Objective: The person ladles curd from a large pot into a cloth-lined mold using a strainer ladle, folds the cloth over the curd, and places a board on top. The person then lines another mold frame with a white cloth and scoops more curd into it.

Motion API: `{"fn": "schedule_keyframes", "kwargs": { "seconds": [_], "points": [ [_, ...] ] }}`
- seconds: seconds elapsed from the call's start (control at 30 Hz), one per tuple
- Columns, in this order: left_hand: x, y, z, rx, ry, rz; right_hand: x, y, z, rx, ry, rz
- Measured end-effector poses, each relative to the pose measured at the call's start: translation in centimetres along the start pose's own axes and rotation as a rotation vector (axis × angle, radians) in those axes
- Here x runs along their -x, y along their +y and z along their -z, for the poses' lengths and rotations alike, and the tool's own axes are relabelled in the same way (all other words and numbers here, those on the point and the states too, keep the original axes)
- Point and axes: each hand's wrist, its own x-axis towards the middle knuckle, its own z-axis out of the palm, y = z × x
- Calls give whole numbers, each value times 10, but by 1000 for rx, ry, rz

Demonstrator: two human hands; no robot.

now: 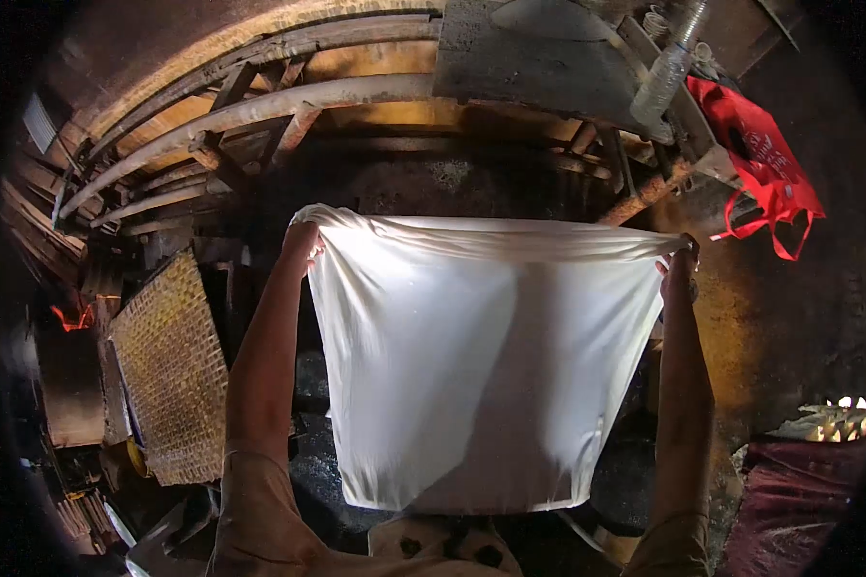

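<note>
A white cloth [433, 365] hangs stretched between my two raised hands, its top edge bunched and folded. My left hand [308, 242] grips the cloth's upper left corner, with the fingers closed and partly covered by fabric. At the upper right corner, my right hand [681, 256] is closed on the cloth too. The cloth's lower edge hangs free in front of my body, and a dark shadow falls across its right half.
Wooden poles [327, 93] form a rack at the back left. A woven panel [168, 370] leans at the left. At the upper right hangs a red bag [765, 159] beside a clear plastic bottle [662, 91]. Dark red fabric [789, 500] lies at the lower right.
</note>
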Motion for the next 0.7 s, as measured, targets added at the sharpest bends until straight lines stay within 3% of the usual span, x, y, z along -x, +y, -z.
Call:
{"fn": "schedule_keyframes", "kwargs": {
  "seconds": [0.07,0.13,0.2,0.27,0.3,0.4,0.47,0.6,0.7],
  "points": [
    [-30,-4,-7,-119,31,97,-15,21,-11,57,17,25],
    [-47,-13,-16,-175,41,58,-34,47,-19,91,33,51],
    [-71,-36,-27,-163,-16,10,-58,86,-14,221,-23,78],
    [-78,-69,-35,41,-76,-38,-108,147,4,419,-58,112],
    [-83,-87,-43,-2,-49,76,-94,156,5,509,-118,111],
    [-46,-167,-52,316,-128,-17,-23,198,47,721,-357,125],
    [-27,-258,-44,219,-120,96,36,238,107,892,-488,143],
    [92,-409,-5,189,-122,219,183,280,239,1141,-676,89],
    [193,-474,18,213,-145,274,287,268,306,1269,-817,31]
  ]
}}
